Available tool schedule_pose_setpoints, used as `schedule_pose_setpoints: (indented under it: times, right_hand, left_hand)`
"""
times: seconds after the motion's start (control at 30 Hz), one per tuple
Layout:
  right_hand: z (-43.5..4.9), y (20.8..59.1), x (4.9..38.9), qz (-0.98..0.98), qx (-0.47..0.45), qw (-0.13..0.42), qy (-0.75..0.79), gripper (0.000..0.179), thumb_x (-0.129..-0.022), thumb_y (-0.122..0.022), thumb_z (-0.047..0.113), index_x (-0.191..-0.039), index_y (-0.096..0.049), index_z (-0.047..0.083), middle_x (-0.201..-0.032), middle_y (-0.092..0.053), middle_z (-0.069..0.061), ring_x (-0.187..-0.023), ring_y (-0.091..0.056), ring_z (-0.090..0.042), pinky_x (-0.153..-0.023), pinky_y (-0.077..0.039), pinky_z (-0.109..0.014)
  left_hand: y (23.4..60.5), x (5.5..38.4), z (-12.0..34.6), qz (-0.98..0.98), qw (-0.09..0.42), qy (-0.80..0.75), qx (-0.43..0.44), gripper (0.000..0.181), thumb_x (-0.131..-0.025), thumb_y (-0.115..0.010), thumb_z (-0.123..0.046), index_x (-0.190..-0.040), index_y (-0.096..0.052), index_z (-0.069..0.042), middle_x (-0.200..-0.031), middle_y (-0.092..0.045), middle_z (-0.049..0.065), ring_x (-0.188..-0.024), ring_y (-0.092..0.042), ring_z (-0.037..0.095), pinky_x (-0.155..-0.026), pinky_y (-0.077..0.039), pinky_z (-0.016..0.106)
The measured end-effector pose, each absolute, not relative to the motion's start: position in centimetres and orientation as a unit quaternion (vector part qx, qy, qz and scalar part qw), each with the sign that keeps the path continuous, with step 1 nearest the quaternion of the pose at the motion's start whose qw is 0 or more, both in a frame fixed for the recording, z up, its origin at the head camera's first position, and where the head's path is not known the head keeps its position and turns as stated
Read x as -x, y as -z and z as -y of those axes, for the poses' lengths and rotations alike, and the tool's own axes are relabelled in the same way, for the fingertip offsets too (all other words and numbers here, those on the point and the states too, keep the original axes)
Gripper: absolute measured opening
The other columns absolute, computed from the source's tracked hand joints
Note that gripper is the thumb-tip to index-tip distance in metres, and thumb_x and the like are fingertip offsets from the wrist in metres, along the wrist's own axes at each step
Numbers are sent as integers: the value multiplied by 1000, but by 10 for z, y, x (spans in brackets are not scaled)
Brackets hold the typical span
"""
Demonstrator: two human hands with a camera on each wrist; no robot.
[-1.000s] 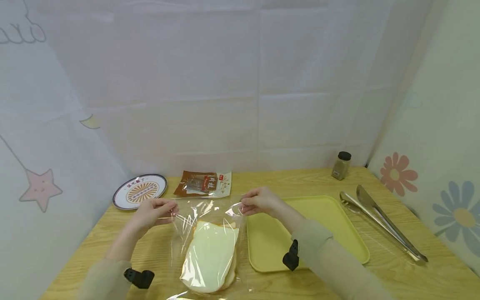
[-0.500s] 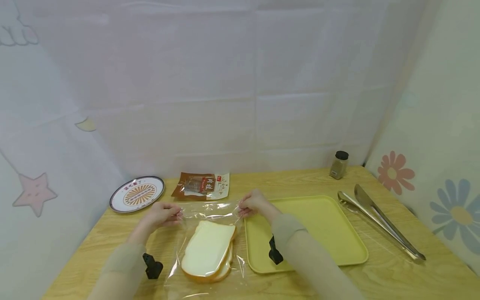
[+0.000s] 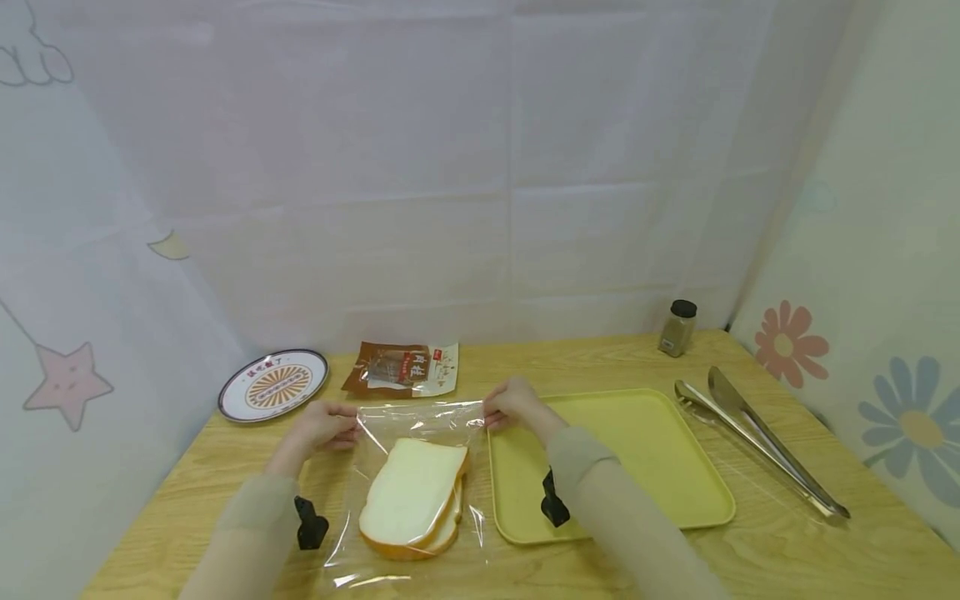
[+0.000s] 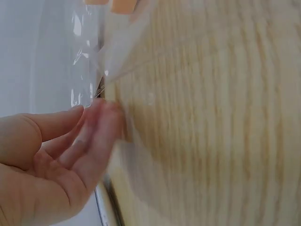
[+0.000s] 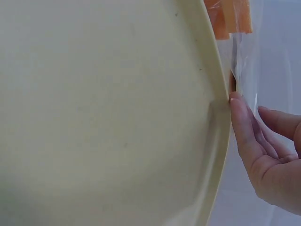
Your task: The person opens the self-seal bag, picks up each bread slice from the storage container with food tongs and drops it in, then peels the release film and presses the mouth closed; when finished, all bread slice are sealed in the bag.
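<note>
A clear plastic bag (image 3: 431, 419) lies in front of me with two slices of bread (image 3: 414, 487) inside. The slices overlap, the upper one hiding most of the lower. At the bag's far left corner, my left hand (image 3: 321, 426) pinches the film between thumb and fingers. My right hand (image 3: 516, 405) holds the far right corner, beside the left edge of a yellow tray (image 3: 611, 535). Bag film (image 4: 83, 70) runs to the fingertips in the left wrist view. In the right wrist view, the right hand's fingers (image 5: 244, 127) touch or nearly touch the tray's rim.
Behind the bag lies a brown and white food packet (image 3: 402, 369). A patterned plate (image 3: 274, 385) rests at the back left. Metal tongs (image 3: 765, 446) lie right of the tray, and a black-capped jar (image 3: 678, 328) stands at the back right.
Both hands have lowered the bag's far edge toward the table and now keep it flatter. The bread shows with less glare. Both hands stay at the bag's corners.
</note>
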State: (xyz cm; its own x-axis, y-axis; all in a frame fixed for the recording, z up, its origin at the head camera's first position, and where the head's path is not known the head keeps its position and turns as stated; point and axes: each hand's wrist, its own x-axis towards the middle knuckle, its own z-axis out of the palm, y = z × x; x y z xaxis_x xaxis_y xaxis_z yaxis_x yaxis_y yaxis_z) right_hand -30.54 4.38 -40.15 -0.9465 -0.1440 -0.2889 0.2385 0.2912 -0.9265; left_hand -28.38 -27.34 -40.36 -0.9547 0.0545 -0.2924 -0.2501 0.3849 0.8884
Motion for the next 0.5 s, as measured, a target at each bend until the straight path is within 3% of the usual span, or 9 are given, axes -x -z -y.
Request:
schedule_pose_setpoints:
  times: [0.2, 0.37, 0.5]
  right_hand:
    - [-56, 384, 300, -839, 19, 140, 526, 24, -88, -60, 3, -110, -63, -8, -101, -68, -24, -84, -70, -33, -73, -61, -37]
    - [-73, 363, 294, -912, 86, 85, 393, 30, -90, -61, 14, -114, -62, -4, -113, -65, -20, -93, -67, -31, -73, -59, -36]
    - [-93, 350, 281, -933, 119, 54, 336, 39, -94, -57, 17, -127, -53, -5, -125, -58, -23, -111, -59, -36, -87, -56, -42]
  left_hand:
    - [392, 283, 279, -921, 88, -379, 10, 37, -96, -50, -13, -120, -52, 14, -102, -64, 29, -79, -67, 27, -67, -59, 39]
    - [365, 275, 275, -982, 50, -179, -30, 34, -95, -51, -22, -110, -62, 7, -113, -61, 30, -96, -60, 45, -77, -53, 53]
    - [344, 260, 263, -991, 51, -125, -5, 42, -97, -47, -30, -121, -57, 3, -125, -55, 30, -109, -53, 51, -81, -49, 62]
